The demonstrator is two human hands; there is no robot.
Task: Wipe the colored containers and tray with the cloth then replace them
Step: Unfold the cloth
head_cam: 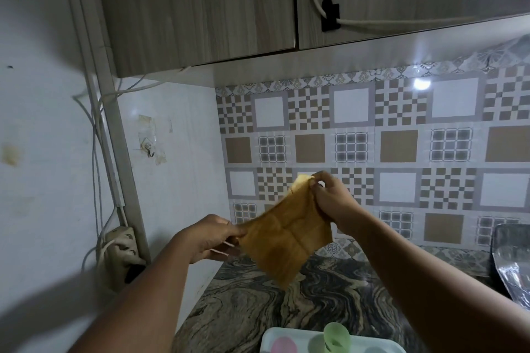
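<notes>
I hold a tan-orange cloth point(286, 235) spread in the air above the marbled counter. My left hand point(212, 238) pinches its left edge and my right hand point(329, 198) pinches its top corner. At the bottom edge of the view a pale tray point(268, 335) sits on the counter. In it I see a pink round container point(283, 345) and a green container point(336, 337) with a raised lid; the tray's near part is cut off.
The dark marbled counter point(258, 304) runs to a patterned tile wall point(372, 152). A power strip point(120, 252) with cables hangs at the left wall. A foil-covered tray point(510, 261) stands at the right. Wooden cabinets point(200, 8) hang overhead.
</notes>
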